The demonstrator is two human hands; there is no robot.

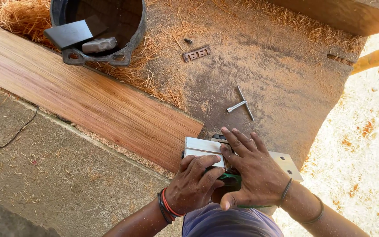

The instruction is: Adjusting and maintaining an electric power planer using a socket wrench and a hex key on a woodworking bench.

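Observation:
An upturned electric hand planer (207,148) with a bright metal sole plate and a green-and-black body lies on the dusty work surface near me. My left hand (192,184), with red and black bands at the wrist, grips its near side with fingers curled on the plate. Across the middle of the planer lies my right hand (252,169), fingers spread and pressing down, thumb tucked under near the green part. The far end of the sole plate (288,164) sticks out past my right wrist.
A long wooden plank (84,101) runs diagonally to the left. A T-shaped metal wrench (241,104), a small slotted metal plate (196,53) and a screw (188,41) lie in the sawdust. A black bucket (130,41) holds a dark block and a stone. A cable (5,142) crosses the concrete.

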